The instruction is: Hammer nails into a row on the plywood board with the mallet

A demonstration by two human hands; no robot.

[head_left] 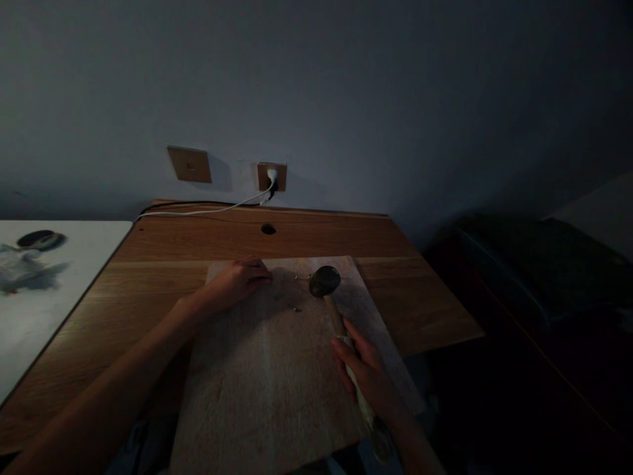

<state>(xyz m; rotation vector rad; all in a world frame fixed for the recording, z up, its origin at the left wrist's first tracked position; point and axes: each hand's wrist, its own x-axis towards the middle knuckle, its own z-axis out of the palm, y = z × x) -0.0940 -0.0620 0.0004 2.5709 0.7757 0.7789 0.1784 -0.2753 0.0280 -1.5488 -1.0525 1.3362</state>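
Observation:
My right hand (360, 359) is wrapped round the handle of a hammer (325, 282). Its dark round head is over the far right part of a wooden board (267, 376). My left hand (244, 274) rests near the far left corner of the board, its fingers curled together. Whether anything is between those fingers is hidden. A few small shiny bits, perhaps nails (296, 309), lie on the board between my hands. They are too small and dim to make out well.
The board lies on a wooden desk (336, 229) with a cable hole (268, 229). Cords run to a wall socket (271, 177). A white table (74, 290) at left bears a dark round object (39, 239) and crumpled plastic (20, 264). A dark bulky shape (544, 264) stands at right.

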